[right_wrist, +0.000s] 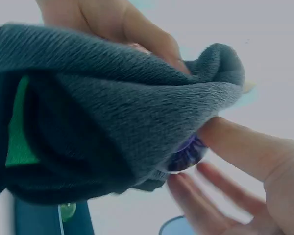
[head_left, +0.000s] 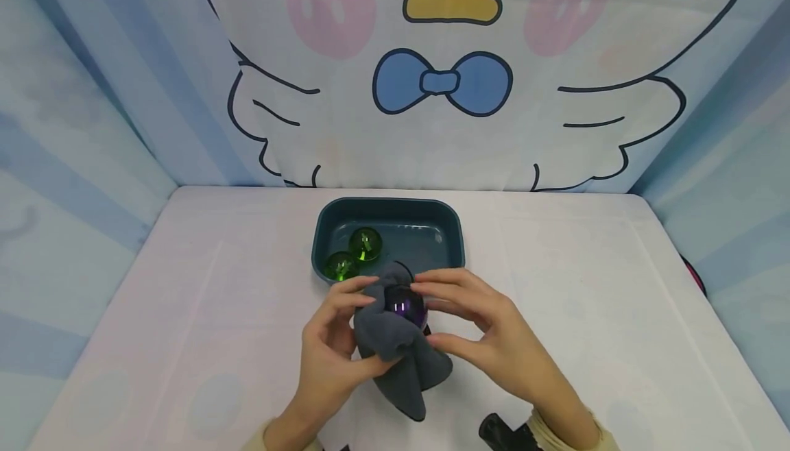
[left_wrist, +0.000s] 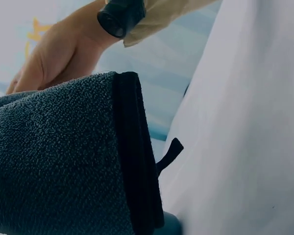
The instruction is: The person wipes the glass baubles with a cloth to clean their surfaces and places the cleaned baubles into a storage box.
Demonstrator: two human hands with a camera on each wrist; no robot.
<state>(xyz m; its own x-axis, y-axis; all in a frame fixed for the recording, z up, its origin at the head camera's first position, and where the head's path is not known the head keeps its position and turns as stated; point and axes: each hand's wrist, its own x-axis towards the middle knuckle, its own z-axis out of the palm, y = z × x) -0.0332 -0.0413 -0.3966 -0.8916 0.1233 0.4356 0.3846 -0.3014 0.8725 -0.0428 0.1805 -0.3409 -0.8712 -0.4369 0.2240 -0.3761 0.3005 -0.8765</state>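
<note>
In the head view my left hand [head_left: 336, 348] grips a dark grey cloth [head_left: 385, 331], thumb over its front and fingers along its far side. A shiny, see-through purple ball [head_left: 406, 305] sits in the folds, partly covered. My right hand [head_left: 478, 321] holds the ball from the right, between thumb and fingertips. The right wrist view shows the purple ball [right_wrist: 187, 154] at the cloth's edge with the thumb and fingers of my right hand [right_wrist: 245, 181] against it. Dark edging and a small loop [left_wrist: 170, 154] show on the cloth [left_wrist: 54, 152] in the left wrist view.
Just beyond the hands stands a dark teal tray [head_left: 426, 208] with two clear green balls, one green ball [head_left: 365, 243] behind the other green ball [head_left: 341, 266]. The white tabletop [head_left: 586, 286] meets a printed curtain [head_left: 444, 149] at the back.
</note>
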